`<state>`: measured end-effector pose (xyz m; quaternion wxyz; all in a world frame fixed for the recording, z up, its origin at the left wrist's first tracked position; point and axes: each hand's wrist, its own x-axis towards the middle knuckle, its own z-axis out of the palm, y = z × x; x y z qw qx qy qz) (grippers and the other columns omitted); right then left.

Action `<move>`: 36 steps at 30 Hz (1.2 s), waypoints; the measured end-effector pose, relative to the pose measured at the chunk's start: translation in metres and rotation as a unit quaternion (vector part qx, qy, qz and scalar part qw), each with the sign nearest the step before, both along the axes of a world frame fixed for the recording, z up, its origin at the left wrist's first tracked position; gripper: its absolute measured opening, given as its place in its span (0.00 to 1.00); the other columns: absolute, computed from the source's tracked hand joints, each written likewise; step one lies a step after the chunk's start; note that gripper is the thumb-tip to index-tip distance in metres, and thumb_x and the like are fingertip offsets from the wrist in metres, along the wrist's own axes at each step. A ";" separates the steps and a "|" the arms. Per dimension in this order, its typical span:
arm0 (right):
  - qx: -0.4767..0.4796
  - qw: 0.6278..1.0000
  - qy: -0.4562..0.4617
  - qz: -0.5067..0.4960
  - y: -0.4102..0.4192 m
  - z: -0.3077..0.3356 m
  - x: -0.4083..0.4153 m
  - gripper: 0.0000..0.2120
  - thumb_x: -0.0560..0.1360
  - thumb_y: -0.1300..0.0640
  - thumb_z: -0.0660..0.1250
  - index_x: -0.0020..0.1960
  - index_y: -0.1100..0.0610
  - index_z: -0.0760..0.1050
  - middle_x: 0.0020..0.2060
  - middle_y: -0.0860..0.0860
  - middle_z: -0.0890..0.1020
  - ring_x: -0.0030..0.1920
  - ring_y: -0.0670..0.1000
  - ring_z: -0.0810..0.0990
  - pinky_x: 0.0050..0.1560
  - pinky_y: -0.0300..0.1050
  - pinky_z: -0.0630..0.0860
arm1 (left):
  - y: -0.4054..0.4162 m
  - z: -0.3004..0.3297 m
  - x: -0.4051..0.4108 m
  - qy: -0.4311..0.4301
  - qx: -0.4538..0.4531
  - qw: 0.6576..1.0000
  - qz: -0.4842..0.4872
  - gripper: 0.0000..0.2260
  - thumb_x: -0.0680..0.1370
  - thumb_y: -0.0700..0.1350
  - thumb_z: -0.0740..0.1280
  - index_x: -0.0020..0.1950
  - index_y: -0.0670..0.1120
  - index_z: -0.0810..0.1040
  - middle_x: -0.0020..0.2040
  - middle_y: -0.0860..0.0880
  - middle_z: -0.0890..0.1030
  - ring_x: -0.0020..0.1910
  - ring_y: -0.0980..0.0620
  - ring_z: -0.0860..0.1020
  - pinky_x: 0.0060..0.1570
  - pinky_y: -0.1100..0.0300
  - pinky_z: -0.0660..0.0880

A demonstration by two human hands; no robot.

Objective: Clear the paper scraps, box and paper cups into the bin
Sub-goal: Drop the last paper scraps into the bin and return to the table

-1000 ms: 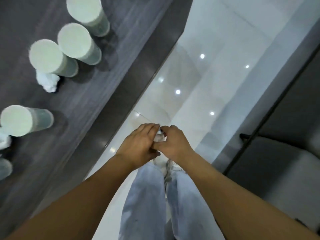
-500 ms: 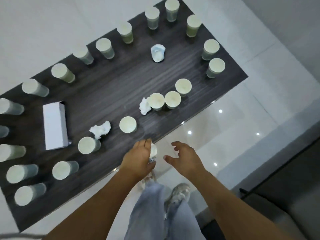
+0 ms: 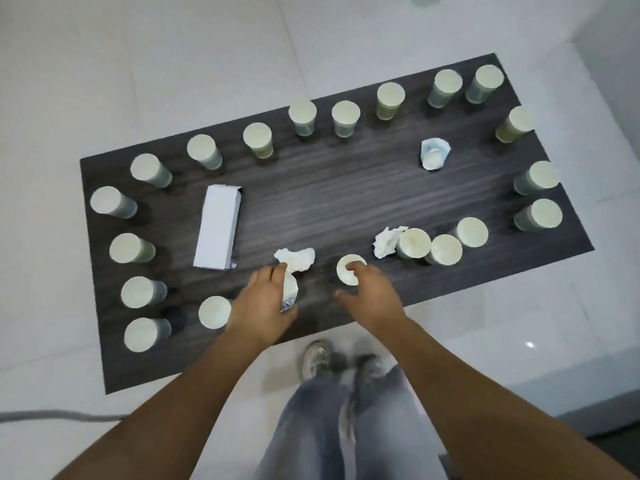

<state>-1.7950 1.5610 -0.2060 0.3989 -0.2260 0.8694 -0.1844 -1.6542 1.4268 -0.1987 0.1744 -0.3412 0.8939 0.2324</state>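
Barely started, pretty much everything is left on the table

A crushed paper cup (image 3: 289,292) is held in the left hand (image 3: 265,306), right next to a crumpled paper scrap (image 3: 296,259). The right hand (image 3: 372,292) is spread wide over an upside-down paper cup (image 3: 349,270), fingertips on its base, nothing gripped yet. Left on the dark table (image 3: 329,188): the white box (image 3: 218,232), another scrap (image 3: 386,241), a squashed cup (image 3: 433,154) and a ring of upturned cups round the edge. No bin can be seen, so a lot of trips are probably still needed.
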 end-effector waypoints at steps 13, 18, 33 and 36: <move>0.075 0.957 0.029 0.278 -0.124 -0.072 -0.010 0.26 0.75 0.61 0.64 0.72 0.53 0.64 0.67 0.55 0.67 0.66 0.59 0.66 0.61 0.54 0.72 | -0.077 -0.036 0.029 0.019 -0.009 0.973 0.230 0.33 0.71 0.49 0.74 0.72 0.44 0.63 0.67 0.46 0.69 0.64 0.46 0.68 0.57 0.49 0.73; 0.113 0.914 0.057 0.385 -0.145 -0.114 -0.009 0.33 0.74 0.62 0.66 0.73 0.43 0.58 0.69 0.54 0.59 0.66 0.60 0.62 0.57 0.56 0.74 | -0.092 -0.062 0.024 0.022 -0.003 0.959 0.281 0.33 0.73 0.49 0.72 0.73 0.45 0.61 0.69 0.47 0.67 0.66 0.46 0.67 0.61 0.49 0.71; 0.071 0.876 0.097 0.468 -0.136 -0.158 -0.002 0.27 0.72 0.69 0.65 0.67 0.51 0.68 0.66 0.52 0.62 0.65 0.56 0.63 0.58 0.53 0.74 | -0.089 -0.092 0.029 0.031 0.002 0.945 0.326 0.34 0.72 0.51 0.73 0.73 0.46 0.62 0.68 0.47 0.69 0.66 0.47 0.68 0.62 0.49 0.71; 0.072 0.896 0.089 0.428 -0.138 -0.154 -0.008 0.23 0.74 0.69 0.63 0.65 0.52 0.70 0.66 0.52 0.63 0.65 0.55 0.63 0.51 0.50 0.76 | -0.089 -0.092 0.026 0.031 0.001 0.945 0.326 0.35 0.72 0.52 0.73 0.74 0.46 0.61 0.69 0.47 0.69 0.66 0.47 0.68 0.63 0.49 0.71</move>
